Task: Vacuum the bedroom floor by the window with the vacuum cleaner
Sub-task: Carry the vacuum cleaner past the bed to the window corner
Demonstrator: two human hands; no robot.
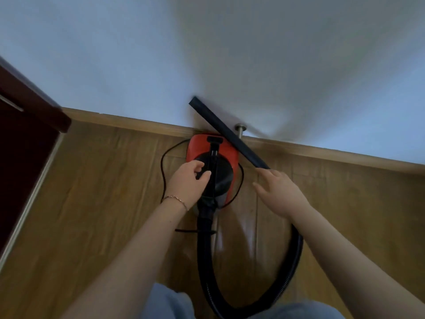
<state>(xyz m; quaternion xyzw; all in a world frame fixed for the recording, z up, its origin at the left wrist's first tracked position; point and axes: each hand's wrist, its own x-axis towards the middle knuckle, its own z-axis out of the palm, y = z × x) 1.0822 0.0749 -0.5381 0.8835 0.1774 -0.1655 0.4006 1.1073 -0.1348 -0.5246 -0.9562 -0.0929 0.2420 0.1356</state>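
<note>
We look straight down at a red vacuum cleaner (pixel 212 155) that sits on the wooden floor (pixel 103 203) with its far end against the wooden skirting board (pixel 138 124) at the foot of a pale wall (pixel 115 65). A black carrying handle (pixel 212 171) runs along the top of its body over a round black cover. Our left hand (pixel 189 180) is over the near left part of that cover, its fingers (pixel 202 174) loosely curled and partly open, their tips just beside the handle; we cannot tell whether they touch it, and they have not closed around anything. A thin bracelet (pixel 176 200) circles the left wrist. Our right hand (pixel 279 192) hovers to the right of the machine, fingers spread and extended, gripping nothing, with the fingertips at the near end of the dark rigid wand (pixel 227 132); contact there is unclear. The wand slants up and away, crossing the far right corner of the red body and ending against the wall. The black ribbed hose (pixel 230 302) leaves the near end of the cleaner, loops toward our knees and curves back up under the right forearm. A thin black power cord (pixel 163 171) curls on the floor to the left of the body. A metal door stop (pixel 240 130) stands by the skirting just behind the wand, and dark furniture (pixel 23 146) fills the left edge.
</note>
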